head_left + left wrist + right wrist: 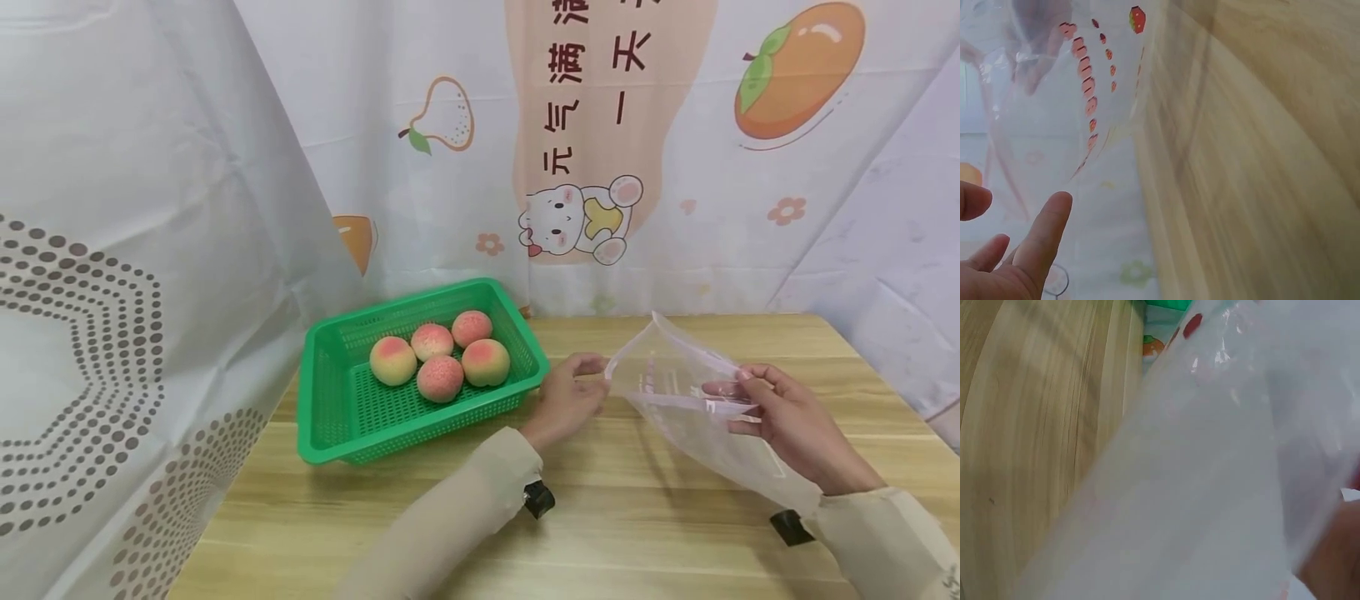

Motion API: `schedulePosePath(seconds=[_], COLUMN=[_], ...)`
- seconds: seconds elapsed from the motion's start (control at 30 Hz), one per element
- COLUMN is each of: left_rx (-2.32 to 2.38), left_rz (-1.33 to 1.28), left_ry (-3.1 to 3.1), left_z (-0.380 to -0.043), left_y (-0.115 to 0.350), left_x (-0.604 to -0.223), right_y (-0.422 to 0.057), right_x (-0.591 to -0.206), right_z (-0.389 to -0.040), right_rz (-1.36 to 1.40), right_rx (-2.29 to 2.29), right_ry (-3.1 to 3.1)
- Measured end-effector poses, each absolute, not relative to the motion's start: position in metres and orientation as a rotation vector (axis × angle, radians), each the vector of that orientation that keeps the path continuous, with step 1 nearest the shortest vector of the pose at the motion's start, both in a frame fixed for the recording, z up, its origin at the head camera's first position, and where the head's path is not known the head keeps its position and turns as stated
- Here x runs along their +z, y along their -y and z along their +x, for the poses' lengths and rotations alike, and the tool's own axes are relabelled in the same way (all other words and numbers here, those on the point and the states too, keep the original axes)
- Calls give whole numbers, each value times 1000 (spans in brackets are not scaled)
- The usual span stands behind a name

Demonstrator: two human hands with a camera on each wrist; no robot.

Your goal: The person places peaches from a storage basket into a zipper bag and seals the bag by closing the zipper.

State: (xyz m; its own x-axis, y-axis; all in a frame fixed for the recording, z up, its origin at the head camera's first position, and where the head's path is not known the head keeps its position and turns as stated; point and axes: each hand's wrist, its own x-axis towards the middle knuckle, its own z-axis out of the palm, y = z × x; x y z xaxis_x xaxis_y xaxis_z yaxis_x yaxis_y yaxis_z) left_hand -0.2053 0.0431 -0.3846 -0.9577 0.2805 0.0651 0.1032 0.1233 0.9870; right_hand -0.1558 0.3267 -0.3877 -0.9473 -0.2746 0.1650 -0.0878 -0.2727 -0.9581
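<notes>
A translucent plastic bag (pixel 675 383) with a pinkish rim hangs tilted above the table, its mouth spread. My right hand (pixel 795 417) pinches the rim, with some fingers showing through the film. Beside the bag's left corner is my left hand (pixel 570 396), its fingers (pixel 1047 234) extended and apart, nothing gripped between them. Whether a fingertip touches the film I cannot tell. Small red printed figures (pixel 1088 84) run down the bag in the left wrist view. In the right wrist view the bag (pixel 1191 487) covers most of my right hand.
Left of my left hand, a green plastic basket (pixel 318 400) stands on the wooden table (pixel 600 517). It holds several peaches (pixel 441 378). A printed curtain (pixel 450 208) hangs behind the table, and a dotted cloth (pixel 150 292) hangs on the left.
</notes>
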Motion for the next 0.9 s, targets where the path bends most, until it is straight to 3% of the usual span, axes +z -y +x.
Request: schedulePosePath(seconds=[0.9], left_rx=[1911], left_rz=[655], left_ry=[-2208], left_z=[-192], left_y=[33], left_x=[-322], right_y=[-346], right_x=[-386], right_z=[-169], right_rz=[-578], right_rx=[-2367], right_ry=[-1671])
